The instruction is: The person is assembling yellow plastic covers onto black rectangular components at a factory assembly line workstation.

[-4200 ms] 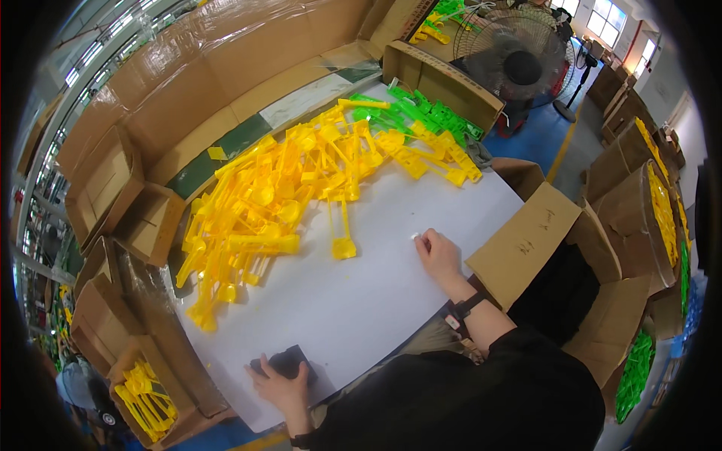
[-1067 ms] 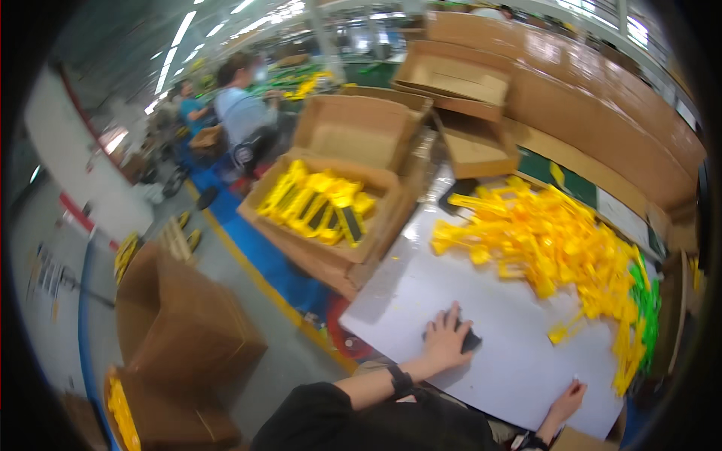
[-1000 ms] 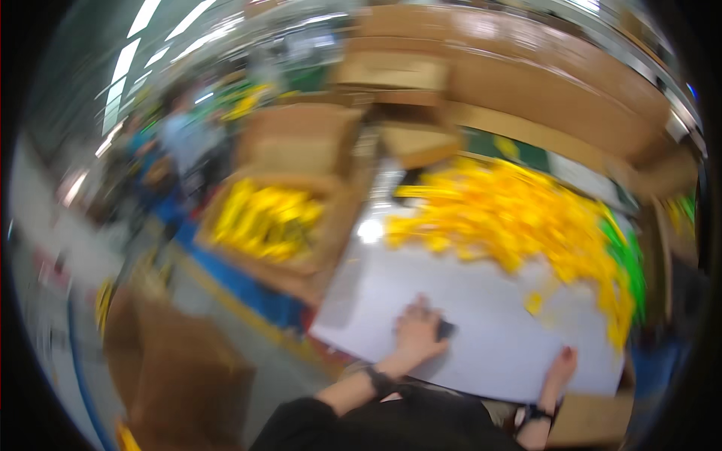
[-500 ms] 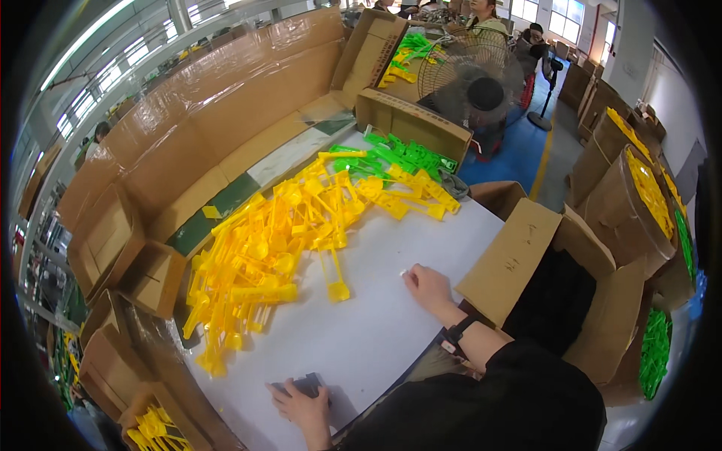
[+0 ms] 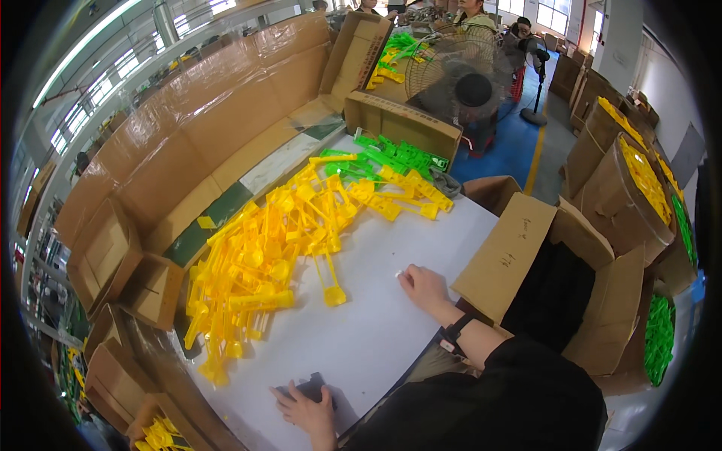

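In the lower part of the head view, my left hand rests low over the white tabletop. Its thumb and fingers straddle a small black block-like thing, partly hidden by the hand; its kind I cannot make out. My right hand lies on the tabletop further right, fingers curled in. A tiny white piece shows at its fingertips, too small to name. Left of that hand spreads a heap of yellow plastic scoop-like parts. One yellow part sticks out toward my right hand. Green plastic parts lie behind the heap.
An open carton holding black material stands beside my right forearm. Cardboard walls and small boxes border the table's left and back. A large fan stands beyond, with people farther off. Large containers of yellow parts line the right.
The whole view has shifted slightly. Both hands keep nearly the same places on the table; the left fingers look a little more spread around the black thing.
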